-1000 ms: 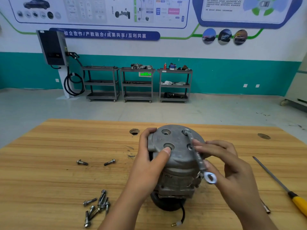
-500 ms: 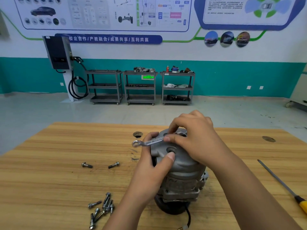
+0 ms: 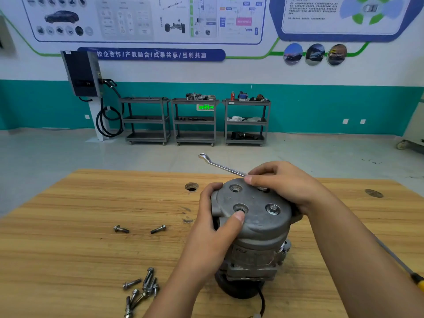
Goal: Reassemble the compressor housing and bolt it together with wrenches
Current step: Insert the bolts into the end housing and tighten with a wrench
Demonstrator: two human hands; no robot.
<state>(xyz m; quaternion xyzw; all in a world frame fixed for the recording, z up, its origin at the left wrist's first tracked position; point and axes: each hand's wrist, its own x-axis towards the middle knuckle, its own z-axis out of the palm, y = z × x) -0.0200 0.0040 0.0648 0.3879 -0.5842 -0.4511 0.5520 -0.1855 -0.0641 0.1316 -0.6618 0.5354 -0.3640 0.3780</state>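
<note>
Bolting down: housing (image 3: 252,216) stands on the table (image 3: 91,226), middle, toward its near edge. Left hand (image 3: 213,226) clasps its side, thumb on top; right hand (image 3: 282,187) pinches wrench (image 3: 220,166) at its far rim. We should seat the ring squarely and pull evenly.

light: bright, even | shadows: faint, soft on my table (image 3: 68,226) | edges: wide-angle bowing | far wall (image 3: 252,72): print slightly blurred
</note>
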